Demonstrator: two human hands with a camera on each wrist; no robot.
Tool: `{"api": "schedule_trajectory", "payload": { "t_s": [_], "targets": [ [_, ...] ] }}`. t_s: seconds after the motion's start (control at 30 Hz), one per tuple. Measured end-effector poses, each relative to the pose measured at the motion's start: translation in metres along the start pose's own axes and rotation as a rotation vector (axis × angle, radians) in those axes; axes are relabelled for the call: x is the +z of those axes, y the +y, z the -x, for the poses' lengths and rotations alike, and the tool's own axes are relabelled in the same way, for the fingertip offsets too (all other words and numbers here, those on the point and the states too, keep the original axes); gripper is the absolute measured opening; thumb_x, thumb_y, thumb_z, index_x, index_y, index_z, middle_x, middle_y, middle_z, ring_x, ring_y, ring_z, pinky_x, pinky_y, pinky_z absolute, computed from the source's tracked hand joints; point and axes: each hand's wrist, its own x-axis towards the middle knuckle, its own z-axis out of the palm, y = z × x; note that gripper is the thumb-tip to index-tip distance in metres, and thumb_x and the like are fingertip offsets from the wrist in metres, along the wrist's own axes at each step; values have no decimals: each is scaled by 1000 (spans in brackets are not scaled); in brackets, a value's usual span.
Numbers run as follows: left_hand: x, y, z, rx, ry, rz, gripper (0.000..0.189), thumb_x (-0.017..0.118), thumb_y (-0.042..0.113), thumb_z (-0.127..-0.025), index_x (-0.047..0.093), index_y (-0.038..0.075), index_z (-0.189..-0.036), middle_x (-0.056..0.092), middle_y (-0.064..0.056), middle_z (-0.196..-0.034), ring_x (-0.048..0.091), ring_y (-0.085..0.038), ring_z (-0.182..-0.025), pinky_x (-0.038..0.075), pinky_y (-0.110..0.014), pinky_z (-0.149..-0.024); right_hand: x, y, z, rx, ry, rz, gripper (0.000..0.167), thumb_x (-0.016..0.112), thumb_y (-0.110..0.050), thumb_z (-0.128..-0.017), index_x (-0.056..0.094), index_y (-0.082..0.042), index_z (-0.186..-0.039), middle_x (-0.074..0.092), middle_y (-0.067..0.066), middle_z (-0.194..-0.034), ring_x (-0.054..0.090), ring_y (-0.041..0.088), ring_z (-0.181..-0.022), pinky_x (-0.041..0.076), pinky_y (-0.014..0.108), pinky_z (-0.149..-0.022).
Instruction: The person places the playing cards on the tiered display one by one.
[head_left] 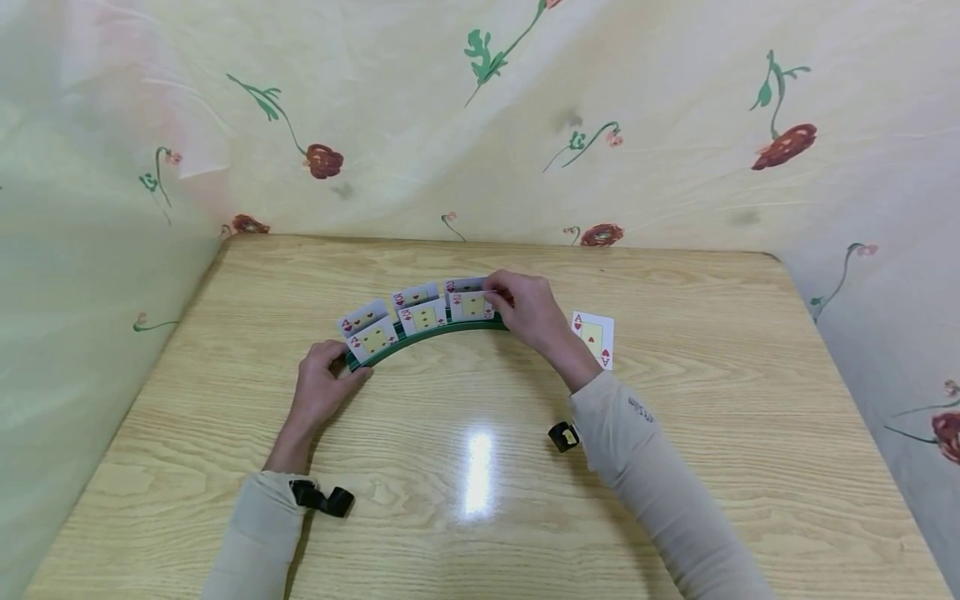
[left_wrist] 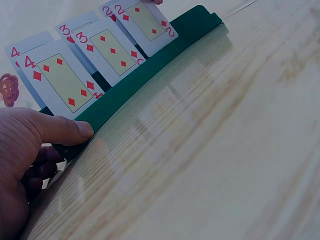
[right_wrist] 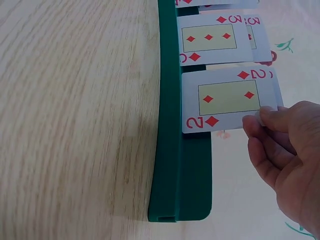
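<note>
A curved green card holder [head_left: 420, 337] stands on the table with playing cards upright in two rows. My left hand [head_left: 322, 385] grips its left end, thumb along the front edge. At that end stands the four of diamonds [left_wrist: 62, 80], with another four behind it. The three of diamonds [left_wrist: 107, 50] is in the middle, before another three. Toward the right, my right hand [right_wrist: 287, 155] pinches the two of diamonds [right_wrist: 225, 100] by its upper corner, its lower edge at the holder's slot. Another two [left_wrist: 107, 11] shows behind it. The holder's right end holds no card.
An ace of hearts [head_left: 591, 337] lies face up on the wooden table [head_left: 465, 550], right of the holder and partly behind my right forearm. Black wrist devices [head_left: 322, 497] sit at both sleeves. A flowered cloth [head_left: 405, 100] hangs behind the table and at its sides.
</note>
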Motion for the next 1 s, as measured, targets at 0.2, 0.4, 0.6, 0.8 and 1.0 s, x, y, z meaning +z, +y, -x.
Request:
{"api": "schedule_trajectory", "payload": {
  "t_s": [0.2, 0.4, 0.6, 0.8, 1.0],
  "targets": [
    [0, 0, 0, -4, 4, -2, 37, 79, 6, -84, 68, -6, -118, 66, -23, -115, 50, -25, -105, 39, -12, -81, -1, -1, 1, -14, -6, -4, 11, 66, -6, -96, 70, 0, -103, 76, 17, -98, 70, 24, -80, 58, 37, -70],
    [0, 0, 1, -3, 8, 18, 37, 80, 4, -83, 69, -6, -117, 66, -23, -115, 50, -24, -105, 38, -9, -80, 0, -2, 1, -15, -13, -5, 11, 65, -6, -96, 71, 0, -104, 76, 16, -98, 70, 23, -79, 58, 35, -69],
    [0, 0, 1, -2, 1, 16, 37, 78, 5, -85, 68, -6, -118, 65, -24, -115, 49, -25, -106, 39, -10, -81, 0, -1, -3, 18, -12, 18, 14, 64, -7, -97, 71, 0, -107, 76, 17, -102, 68, 23, -80, 58, 36, -70],
    [0, 1, 1, 2, 2, 13, 37, 79, 6, -84, 68, -6, -118, 66, -24, -114, 49, -25, -104, 39, -13, -81, 2, 0, -3, 16, -19, 29, 13, 65, -8, -97, 71, 0, -105, 76, 16, -99, 67, 22, -77, 57, 35, -68],
    [1, 1, 0, 0, 2, 13, 37, 79, 5, -84, 68, -6, -118, 66, -24, -116, 50, -26, -107, 39, -12, -82, 3, 0, 0, 43, -68, 32, 14, 65, -8, -97, 72, -1, -107, 76, 16, -102, 67, 21, -79, 57, 33, -69]
  ]
}}
